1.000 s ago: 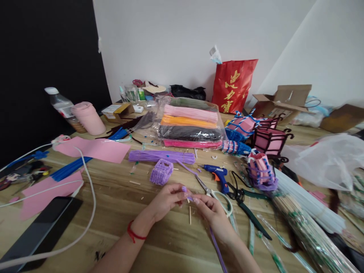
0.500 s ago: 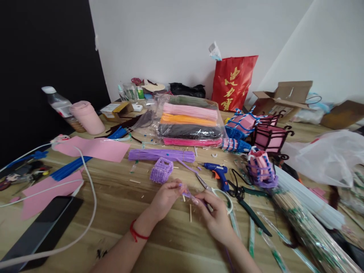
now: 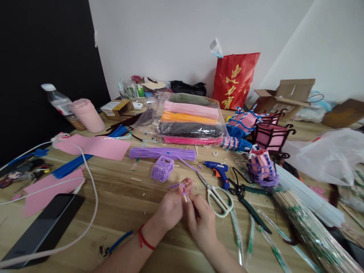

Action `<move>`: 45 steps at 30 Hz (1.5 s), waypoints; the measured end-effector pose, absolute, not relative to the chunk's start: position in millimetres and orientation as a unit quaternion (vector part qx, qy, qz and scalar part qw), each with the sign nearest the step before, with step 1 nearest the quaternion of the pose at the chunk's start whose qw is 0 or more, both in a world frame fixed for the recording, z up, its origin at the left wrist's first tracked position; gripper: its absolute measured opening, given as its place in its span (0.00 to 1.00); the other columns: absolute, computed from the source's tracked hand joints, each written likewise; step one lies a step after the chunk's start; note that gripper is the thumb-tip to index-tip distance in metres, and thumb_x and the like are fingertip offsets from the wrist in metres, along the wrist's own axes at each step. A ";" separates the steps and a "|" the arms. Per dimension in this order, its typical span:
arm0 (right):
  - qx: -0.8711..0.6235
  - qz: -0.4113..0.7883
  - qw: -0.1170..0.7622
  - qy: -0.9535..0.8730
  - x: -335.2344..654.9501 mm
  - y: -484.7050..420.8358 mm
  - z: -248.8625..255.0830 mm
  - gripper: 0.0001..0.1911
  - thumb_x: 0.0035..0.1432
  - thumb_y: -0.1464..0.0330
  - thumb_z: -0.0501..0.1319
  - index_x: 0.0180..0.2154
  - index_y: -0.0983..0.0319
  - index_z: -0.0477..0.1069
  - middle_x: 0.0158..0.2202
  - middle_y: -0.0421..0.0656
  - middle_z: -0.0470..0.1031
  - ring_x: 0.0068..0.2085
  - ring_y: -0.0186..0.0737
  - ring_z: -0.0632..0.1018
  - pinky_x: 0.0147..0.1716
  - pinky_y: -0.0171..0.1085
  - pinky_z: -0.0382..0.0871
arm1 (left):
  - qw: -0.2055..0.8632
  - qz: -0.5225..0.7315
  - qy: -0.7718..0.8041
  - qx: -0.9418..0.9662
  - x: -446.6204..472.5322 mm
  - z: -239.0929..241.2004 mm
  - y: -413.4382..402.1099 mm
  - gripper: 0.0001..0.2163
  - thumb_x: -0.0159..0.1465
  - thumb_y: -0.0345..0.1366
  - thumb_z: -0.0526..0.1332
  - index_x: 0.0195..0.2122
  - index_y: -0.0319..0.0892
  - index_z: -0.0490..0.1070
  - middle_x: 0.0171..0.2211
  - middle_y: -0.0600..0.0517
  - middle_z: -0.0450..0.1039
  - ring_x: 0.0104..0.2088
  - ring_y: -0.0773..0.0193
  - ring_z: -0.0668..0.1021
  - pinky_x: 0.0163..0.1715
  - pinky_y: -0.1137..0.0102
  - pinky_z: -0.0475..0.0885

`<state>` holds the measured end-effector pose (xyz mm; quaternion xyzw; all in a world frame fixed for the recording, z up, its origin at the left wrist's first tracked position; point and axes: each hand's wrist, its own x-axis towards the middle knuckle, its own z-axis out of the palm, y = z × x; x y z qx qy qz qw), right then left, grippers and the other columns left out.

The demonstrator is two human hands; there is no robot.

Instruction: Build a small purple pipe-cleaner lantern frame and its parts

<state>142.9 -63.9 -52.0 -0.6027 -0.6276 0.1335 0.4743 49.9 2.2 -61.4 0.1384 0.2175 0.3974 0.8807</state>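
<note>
Both my hands meet low in the middle of the wooden table [image 3: 122, 201]. My left hand [image 3: 170, 206], with a red string at the wrist, pinches a purple pipe cleaner [image 3: 175, 186] that sticks out to the left of its fingertips. My right hand [image 3: 200, 218] is closed beside it, gripping the same small piece, with a short wooden stick end showing between the two hands. A small purple woven basket [image 3: 162, 169] sits just beyond my hands. White-handled scissors [image 3: 216, 194] lie to the right.
A purple pipe-cleaner bundle [image 3: 162, 153], a blue glue gun [image 3: 217, 169], pliers [image 3: 250, 206] and bagged coloured pipe cleaners [image 3: 189, 123] lie beyond. Lanterns [image 3: 270, 136] stand right, long stick bundles [image 3: 307, 223] lower right. A tablet [image 3: 42, 227], white cable [image 3: 91, 204] and pink paper [image 3: 93, 147] lie left.
My hands have drawn together and slightly nearer me. The long purple strand that trailed under my right wrist is no longer visible. The right hand turned from open fingers to a closed grip.
</note>
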 end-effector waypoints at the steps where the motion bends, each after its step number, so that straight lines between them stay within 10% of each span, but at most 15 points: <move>1: -0.606 0.106 0.463 -0.638 138.6 -65.3 -54.7 0.12 0.61 0.73 0.50 0.41 0.63 0.70 0.29 0.46 0.70 0.30 0.40 0.73 0.29 0.35 0.67 | 0.881 0.396 0.225 0.127 50.6 -61.8 -0.7 0.11 0.50 0.34 0.68 0.36 0.40 0.76 0.43 0.48 0.72 0.48 0.59 0.71 0.48 0.69 0.65; 8: -0.621 0.048 0.380 -0.684 121.0 -75.7 -58.7 0.18 0.59 0.75 0.45 0.50 0.65 0.63 0.37 0.54 0.72 0.36 0.47 0.75 0.32 0.40 0.71 | 0.798 0.453 0.319 0.238 50.7 -56.7 0.4 0.10 0.48 0.32 0.68 0.33 0.42 0.75 0.33 0.53 0.71 0.34 0.65 0.72 0.38 0.72 0.66; 15: -0.580 0.232 0.466 -0.627 145.1 -76.3 -22.2 0.09 0.61 0.71 0.51 0.28 0.60 0.65 0.25 0.40 0.66 0.27 0.36 0.69 0.27 0.32 0.63 | 0.605 0.469 0.379 0.520 41.4 -48.0 18.0 0.05 0.49 0.32 0.66 0.18 0.41 0.75 0.30 0.49 0.70 0.44 0.56 0.69 0.49 0.67 0.59; 31: -0.620 0.330 0.525 -0.481 145.4 -55.9 -50.6 0.14 0.61 0.62 0.53 0.30 0.62 0.72 0.27 0.42 0.72 0.30 0.38 0.71 0.31 0.34 0.64 | 0.850 0.440 0.265 0.117 51.6 -52.4 2.3 0.08 0.46 0.34 0.71 0.26 0.40 0.75 0.31 0.53 0.70 0.38 0.65 0.72 0.41 0.73 0.66; 38: -0.605 0.232 0.499 -0.575 120.0 -74.7 -46.5 0.11 0.62 0.72 0.49 0.40 0.63 0.69 0.34 0.46 0.72 0.35 0.39 0.73 0.35 0.35 0.66 | 0.738 0.490 0.360 0.293 48.3 -52.1 4.9 0.07 0.48 0.36 0.69 0.25 0.39 0.75 0.35 0.52 0.67 0.34 0.67 0.69 0.33 0.74 0.64; 45: -0.613 0.290 0.520 -0.518 151.2 -68.4 -26.2 0.15 0.62 0.64 0.52 0.23 0.62 0.65 0.21 0.38 0.64 0.24 0.34 0.67 0.25 0.31 0.59 | 0.604 0.485 0.405 0.486 46.7 -53.6 11.4 0.05 0.51 0.33 0.66 0.21 0.40 0.75 0.37 0.49 0.61 0.43 0.58 0.65 0.43 0.71 0.62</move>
